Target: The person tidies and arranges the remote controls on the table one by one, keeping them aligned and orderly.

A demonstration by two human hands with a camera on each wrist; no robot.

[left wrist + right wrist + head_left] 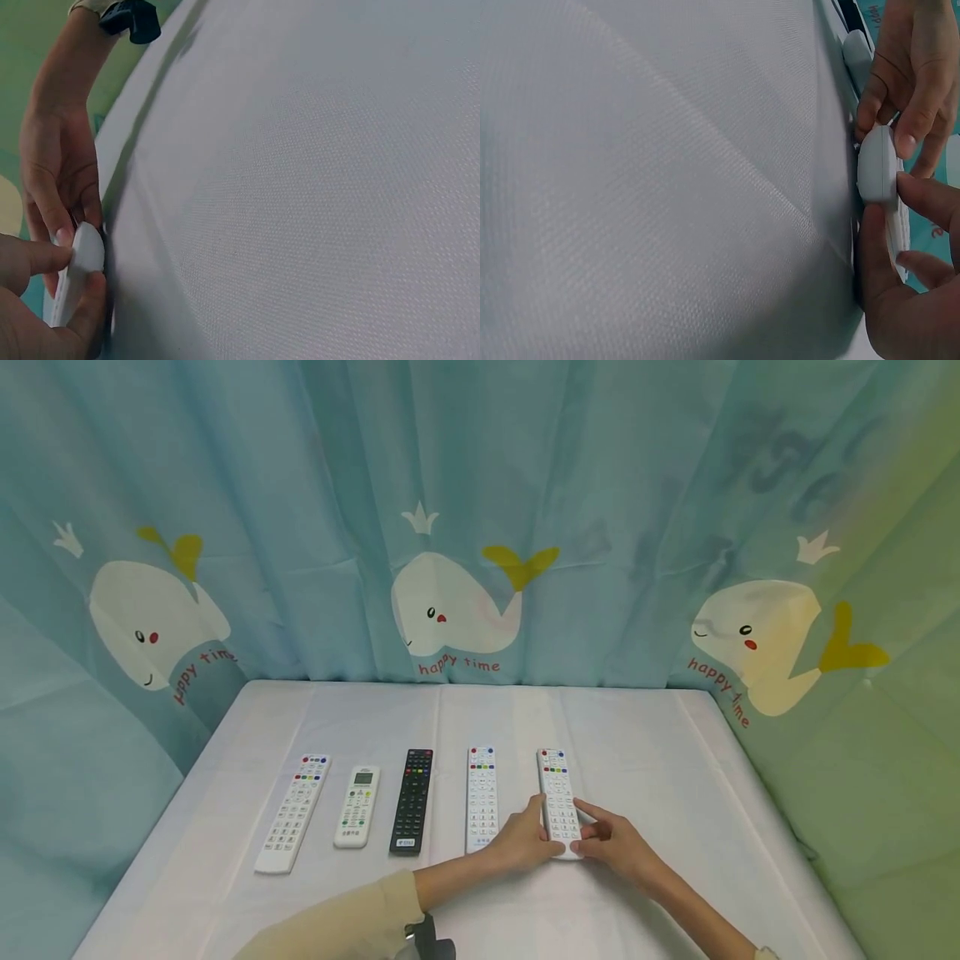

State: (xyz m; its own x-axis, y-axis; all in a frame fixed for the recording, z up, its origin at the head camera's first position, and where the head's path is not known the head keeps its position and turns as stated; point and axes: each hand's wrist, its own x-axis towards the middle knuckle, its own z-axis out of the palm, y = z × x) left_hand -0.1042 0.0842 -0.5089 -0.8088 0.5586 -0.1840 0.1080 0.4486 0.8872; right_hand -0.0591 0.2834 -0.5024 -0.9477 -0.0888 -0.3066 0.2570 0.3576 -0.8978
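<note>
A white remote control with small coloured buttons near its top lies at the right end of a row of remotes on the table. My left hand grips its left side and lower corner between fingers and thumb. From the other side, my right hand holds its right edge, thumb at the bottom corner. In the left wrist view the rounded white end of the remote shows between both hands' fingers. The right wrist view shows that end of the remote too, fingertips on its edges.
Left of the hands lie another white remote, a black remote, a short white remote with a small screen and a long white remote. Behind the white-covered table hangs a blue curtain with whales.
</note>
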